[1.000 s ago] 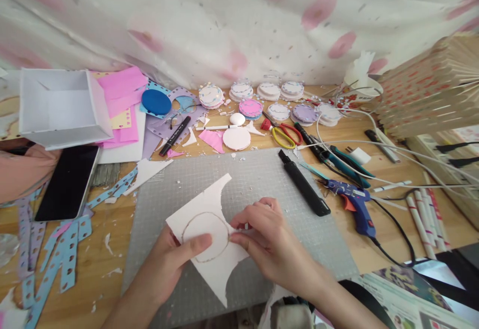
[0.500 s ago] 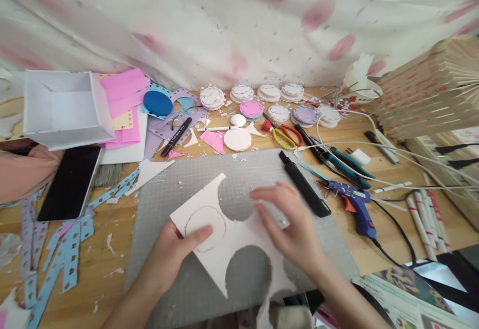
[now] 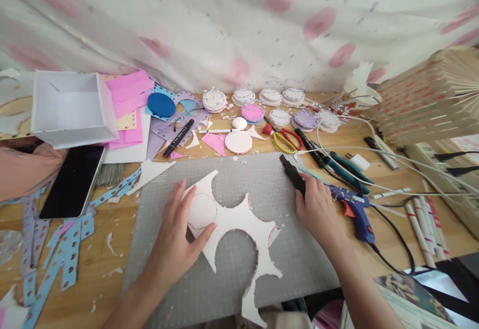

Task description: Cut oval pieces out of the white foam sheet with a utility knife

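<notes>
My left hand [image 3: 175, 239] lies flat with fingers spread on a white foam sheet [image 3: 239, 221] that has round holes cut from it and a traced circle [image 3: 202, 210] by my thumb. The sheet rests on a grey cutting mat [image 3: 269, 179]. My right hand [image 3: 318, 209] is at the mat's right edge, fingers curled over a black utility knife [image 3: 294, 174] whose tip sticks out beyond my fingers.
A blue glue gun [image 3: 355, 209] and cables lie right of the knife. Scissors [image 3: 282, 137], a marker [image 3: 179, 138], stacked foam discs [image 3: 252, 112] and coloured scraps line the back. A white box [image 3: 71, 107] and a phone [image 3: 73, 179] sit at left.
My right hand left the sheet and moved right onto the black knife. My left hand shifted from pinching the sheet's edge to lying flat on it. The sheet now lies fully flat.
</notes>
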A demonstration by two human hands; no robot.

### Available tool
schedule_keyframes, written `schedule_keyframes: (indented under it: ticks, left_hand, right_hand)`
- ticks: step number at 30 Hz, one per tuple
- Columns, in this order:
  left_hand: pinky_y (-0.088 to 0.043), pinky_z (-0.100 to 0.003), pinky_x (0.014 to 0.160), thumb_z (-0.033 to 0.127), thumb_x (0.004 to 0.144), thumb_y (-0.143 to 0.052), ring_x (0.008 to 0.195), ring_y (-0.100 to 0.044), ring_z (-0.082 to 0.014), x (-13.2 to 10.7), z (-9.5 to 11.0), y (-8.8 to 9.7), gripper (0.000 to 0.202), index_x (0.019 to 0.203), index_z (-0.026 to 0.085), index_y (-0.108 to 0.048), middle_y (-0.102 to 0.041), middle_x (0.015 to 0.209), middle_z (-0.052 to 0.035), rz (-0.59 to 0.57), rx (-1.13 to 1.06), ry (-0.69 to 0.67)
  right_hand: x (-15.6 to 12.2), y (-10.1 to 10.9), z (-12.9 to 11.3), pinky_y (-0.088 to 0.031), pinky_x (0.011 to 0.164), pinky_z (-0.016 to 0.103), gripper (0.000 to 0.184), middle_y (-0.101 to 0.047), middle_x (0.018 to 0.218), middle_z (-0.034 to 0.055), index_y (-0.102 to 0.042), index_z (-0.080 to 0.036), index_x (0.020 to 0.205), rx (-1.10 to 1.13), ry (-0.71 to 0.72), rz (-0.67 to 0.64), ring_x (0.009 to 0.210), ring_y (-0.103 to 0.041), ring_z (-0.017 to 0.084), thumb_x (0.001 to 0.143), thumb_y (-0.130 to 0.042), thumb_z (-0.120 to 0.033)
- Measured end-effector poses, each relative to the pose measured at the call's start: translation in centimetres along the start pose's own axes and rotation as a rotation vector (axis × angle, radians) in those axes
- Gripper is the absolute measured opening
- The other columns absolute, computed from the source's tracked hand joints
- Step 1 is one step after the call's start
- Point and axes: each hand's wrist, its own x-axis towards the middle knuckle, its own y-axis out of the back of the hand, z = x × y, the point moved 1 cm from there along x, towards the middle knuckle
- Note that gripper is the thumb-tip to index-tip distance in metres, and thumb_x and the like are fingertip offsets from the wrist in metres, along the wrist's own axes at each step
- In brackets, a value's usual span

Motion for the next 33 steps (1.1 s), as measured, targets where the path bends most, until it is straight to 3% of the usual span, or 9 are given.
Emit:
schedule_keyframes:
  ticks: [3,5,8,12,20,24,33]
  left_hand:
    - [-0.016,-0.062,0.116,0.040,0.091,-0.055,0.148,-0.016,-0.0351,0.0,-0.3,0.1,0.061,0.145,0.023,-0.033,-0.032,0.157,-0.0121,-0.139,0.171,-0.167]
    - [-0.013,-0.063,0.116,0.043,0.091,-0.053,0.147,-0.020,-0.0347,0.1,-0.6,-0.1,0.062,0.147,0.023,-0.033,-0.035,0.156,-0.0110,-0.216,0.237,-0.220]
    - [-0.016,-0.060,0.116,0.046,0.093,-0.048,0.145,-0.026,-0.0318,0.3,-0.8,-0.5,0.065,0.150,0.022,-0.028,-0.033,0.157,-0.0110,-0.290,0.272,-0.242]
    - [-0.022,-0.056,0.116,0.046,0.093,-0.047,0.146,-0.025,-0.0309,0.2,-0.8,-0.9,0.066,0.151,0.021,-0.027,-0.031,0.157,-0.0113,-0.283,0.260,-0.237]
    - [-0.021,-0.053,0.116,0.047,0.093,-0.046,0.146,-0.024,-0.0309,0.2,-0.8,-0.9,0.065,0.150,0.018,-0.031,-0.031,0.157,-0.0127,-0.270,0.284,-0.257]
    - [-0.022,-0.052,0.115,0.047,0.094,-0.046,0.145,-0.027,-0.0303,0.3,-0.6,-0.7,0.063,0.148,0.018,-0.034,-0.032,0.157,-0.0121,-0.269,0.283,-0.258]
    - [-0.022,-0.051,0.115,0.051,0.093,-0.045,0.144,-0.029,-0.0291,0.4,-0.6,-0.4,0.062,0.146,0.019,-0.036,-0.035,0.156,-0.0117,-0.271,0.276,-0.241]
  right_hand:
    - [-0.1,0.6,-0.5,-0.049,0.087,0.050,0.035,-0.059,0.116,0.0189,-0.045,-0.015,0.128,0.294,-0.024,-0.002,0.106,-0.058,0.032,0.095,-0.042,-0.025]
    - [-0.4,1.4,-1.2,-0.053,0.077,0.042,0.036,-0.061,0.115,0.0150,-0.042,-0.020,0.132,0.582,-0.092,-0.059,0.092,-0.061,0.025,0.097,-0.040,-0.031]
    - [-1.0,3.0,-2.8,-0.053,0.064,0.031,0.039,-0.062,0.117,0.0113,-0.039,-0.026,0.137,1.046,-0.206,-0.243,0.073,-0.058,0.016,0.099,-0.041,-0.036]
    - [-1.8,4.6,-5.0,-0.051,0.064,0.029,0.051,-0.061,0.123,0.0122,-0.044,-0.027,0.138,1.365,-0.240,-0.479,0.076,-0.059,0.015,0.090,-0.059,-0.036]
    - [-3.3,5.2,-7.6,-0.037,0.045,0.022,0.049,-0.066,0.116,0.0141,-0.042,-0.027,0.139,1.617,-0.336,-0.696,0.058,-0.055,0.011,0.093,-0.054,-0.040]
    - [-3.7,5.9,-7.8,-0.026,0.038,0.019,0.042,-0.069,0.099,0.0095,-0.049,-0.027,0.131,1.623,-0.392,-0.618,0.044,-0.045,0.006,0.092,-0.058,-0.039]
    - [-4.7,6.0,-7.5,-0.023,0.033,0.016,0.040,-0.072,0.092,0.0096,-0.050,-0.025,0.127,1.644,-0.392,-0.558,0.036,-0.046,0.005,0.090,-0.060,-0.038]
